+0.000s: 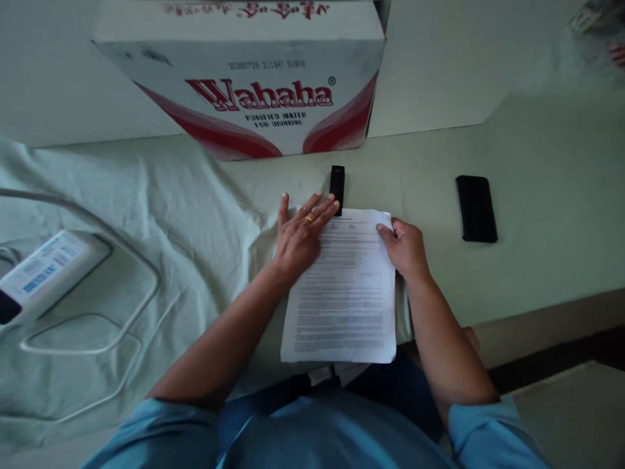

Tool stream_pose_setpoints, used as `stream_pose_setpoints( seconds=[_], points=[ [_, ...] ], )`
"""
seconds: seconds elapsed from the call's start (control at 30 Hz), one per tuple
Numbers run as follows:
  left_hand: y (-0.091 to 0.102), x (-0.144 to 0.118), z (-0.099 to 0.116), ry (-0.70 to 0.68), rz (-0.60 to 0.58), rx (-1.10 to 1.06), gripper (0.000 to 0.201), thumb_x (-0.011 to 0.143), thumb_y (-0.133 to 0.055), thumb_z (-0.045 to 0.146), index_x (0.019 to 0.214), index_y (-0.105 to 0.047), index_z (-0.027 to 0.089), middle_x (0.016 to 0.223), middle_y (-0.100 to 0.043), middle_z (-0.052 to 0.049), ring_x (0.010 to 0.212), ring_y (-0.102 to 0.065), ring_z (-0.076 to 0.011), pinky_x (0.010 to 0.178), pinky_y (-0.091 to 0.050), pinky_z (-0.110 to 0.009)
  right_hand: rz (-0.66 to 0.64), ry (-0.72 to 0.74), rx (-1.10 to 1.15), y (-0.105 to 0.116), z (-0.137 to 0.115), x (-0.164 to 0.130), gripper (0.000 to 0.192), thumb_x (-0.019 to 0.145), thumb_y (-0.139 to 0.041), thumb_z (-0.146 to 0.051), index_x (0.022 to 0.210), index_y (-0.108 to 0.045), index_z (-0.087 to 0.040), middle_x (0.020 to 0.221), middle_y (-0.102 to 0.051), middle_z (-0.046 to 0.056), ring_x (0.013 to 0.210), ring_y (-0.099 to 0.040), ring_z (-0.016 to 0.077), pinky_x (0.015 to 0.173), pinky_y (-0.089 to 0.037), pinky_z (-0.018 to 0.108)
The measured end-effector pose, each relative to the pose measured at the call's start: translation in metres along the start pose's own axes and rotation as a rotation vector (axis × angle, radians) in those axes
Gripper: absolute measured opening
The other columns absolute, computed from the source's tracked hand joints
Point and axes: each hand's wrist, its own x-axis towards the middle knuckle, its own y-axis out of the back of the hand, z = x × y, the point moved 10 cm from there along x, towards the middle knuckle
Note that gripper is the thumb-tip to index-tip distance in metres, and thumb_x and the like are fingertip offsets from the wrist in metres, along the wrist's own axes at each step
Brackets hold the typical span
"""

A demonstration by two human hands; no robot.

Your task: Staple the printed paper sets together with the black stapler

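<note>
On the cloth-covered table (146, 195), the left hand (300, 236) is pressing flat, fingers spread, on the printed sheets (342, 299) while the right hand (405, 247) is pinching their upper right edge, seemingly squaring them, which calls for a steady hold.

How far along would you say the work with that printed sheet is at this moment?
Early. Done: the printed sheet lies flat on the cloth-covered table. In hand: the left hand presses its top left corner, the right hand grips its right edge. Left: the small black clip above it lies untouched.
</note>
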Motion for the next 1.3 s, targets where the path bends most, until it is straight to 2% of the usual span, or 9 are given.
stream_pose_setpoints(
  seconds=[0.13,0.3,0.47,0.57,0.67,0.87,1.0,1.13,1.3],
  points=[
    [-0.002,0.001,-0.005,-0.040,-0.017,-0.053,0.077,0.090,-0.042,-0.002,0.156,-0.061,0.033,0.163,-0.061,-0.002,0.158,-0.052,-0.0264,0.138,0.000,-0.070,-0.006,-0.004,0.011,-0.002,0.005,0.000,0.035,0.093,-0.058,-0.049,0.070,-0.060,-0.023,0.060,-0.055,-0.001,0.059,-0.046,0.0156,0.061,-0.036,0.031],
    [0.005,-0.011,-0.025,-0.087,0.126,-0.311,0.071,0.094,-0.045,0.004,0.161,-0.056,0.024,0.170,-0.054,-0.011,0.161,-0.046,-0.0257,0.134,-0.034,-0.055,-0.159,0.022,0.253,-0.011,0.001,-0.005,0.039,0.093,-0.065,-0.056,0.080,-0.073,-0.020,0.073,-0.071,0.002,0.068,-0.059,0.0177,0.064,-0.046,0.030],
    [0.022,-0.039,-0.079,0.288,0.426,-0.760,0.044,0.105,-0.061,0.040,0.147,-0.064,0.026,0.149,-0.071,-0.012,0.134,-0.070,-0.0265,0.111,-0.059,-0.045,-0.350,0.050,0.500,-0.014,-0.016,-0.018,0.039,0.090,-0.077,-0.058,0.098,-0.083,-0.021,0.095,-0.082,0.004,0.082,-0.072,0.0201,0.074,-0.056,0.032],
    [0.011,-0.043,-0.087,0.492,0.378,-1.138,0.052,0.102,-0.062,0.064,0.133,-0.071,0.024,0.119,-0.082,-0.012,0.101,-0.080,-0.0257,0.091,-0.065,-0.041,-0.221,0.026,0.590,0.002,-0.012,-0.015,0.038,0.088,-0.081,-0.059,0.100,-0.084,-0.023,0.096,-0.083,0.004,0.083,-0.074,0.0208,0.076,-0.059,0.035],
    [-0.004,-0.042,-0.075,0.559,0.249,-1.391,0.067,0.091,-0.063,0.082,0.113,-0.079,0.020,0.100,-0.084,-0.013,0.098,-0.081,-0.0328,0.083,-0.067,-0.044,-0.037,-0.013,0.625,0.015,0.001,-0.009,0.041,0.084,-0.084,-0.061,0.100,-0.083,-0.023,0.094,-0.083,0.005,0.082,-0.075,0.0219,0.075,-0.061,0.037],
    [-0.040,-0.053,-0.039,0.596,-0.156,-1.397,0.055,0.079,-0.089,0.066,0.098,-0.083,0.014,0.084,-0.082,-0.015,0.089,-0.082,-0.0388,0.071,-0.069,-0.046,0.085,-0.028,0.633,0.018,0.012,-0.005,0.045,0.084,-0.083,-0.063,0.103,-0.081,-0.023,0.091,-0.082,0.005,0.084,-0.076,0.0238,0.078,-0.063,0.039],
    [-0.026,-0.055,-0.048,0.646,0.034,-1.262,0.054,0.076,-0.092,0.065,0.086,-0.081,0.014,0.079,-0.081,-0.013,0.065,-0.076,-0.0268,0.057,-0.064,-0.036,0.079,-0.023,0.733,0.016,0.010,-0.004,0.044,0.079,-0.090,-0.058,0.104,-0.077,-0.024,0.096,-0.082,0.005,0.091,-0.076,0.0234,0.087,-0.064,0.041],
    [-0.013,-0.054,-0.060,0.701,0.271,-1.303,0.052,0.066,-0.100,0.059,0.091,-0.080,0.018,0.087,-0.083,-0.008,0.074,-0.079,-0.0255,0.066,-0.066,-0.035,0.038,-0.056,0.734,0.010,0.012,-0.001,0.051,0.065,-0.098,-0.052,0.100,-0.074,-0.024,0.096,-0.080,0.002,0.088,-0.074,0.0215,0.083,-0.062,0.037],
    [-0.034,-0.056,-0.074,0.808,0.206,-1.488,0.059,0.076,-0.084,0.076,0.092,-0.075,0.019,0.082,-0.082,-0.010,0.093,-0.082,-0.0354,0.077,-0.070,-0.045,0.099,-0.050,0.531,0.022,0.020,0.001,0.034,0.076,-0.089,-0.051,0.086,-0.074,-0.022,0.077,-0.071,-0.001,0.072,-0.064,0.0176,0.067,-0.053,0.032]
  ],
)
